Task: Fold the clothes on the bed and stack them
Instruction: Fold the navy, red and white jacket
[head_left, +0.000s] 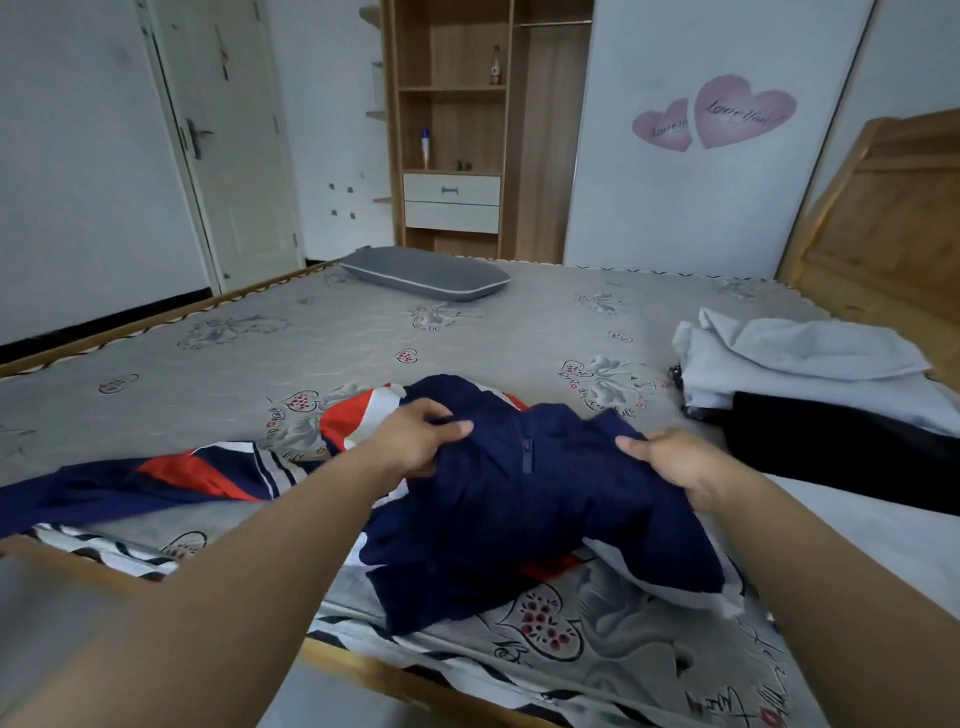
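Both hands, left hand (415, 439) & right hand (680, 462), pinch the navy zip-front jacket w/ red-white panels (524, 499) at frame centre (fingers gripping cloth): pull taut, flatten on bed (363, 332), then fold.

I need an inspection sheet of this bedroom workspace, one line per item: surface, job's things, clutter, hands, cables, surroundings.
Surface: bed with grey patterned sheet.
Job's things: navy jacket with red and white panels, crumpled near the front edge; pile of white and black clothes on the right.
Clutter: grey pillow at the far side.
Hands: left hand and right hand each grip the jacket's navy fabric.
Cables: nothing seen.
Surroundings: door, wooden shelf with bottles, heart stickers, headboard.
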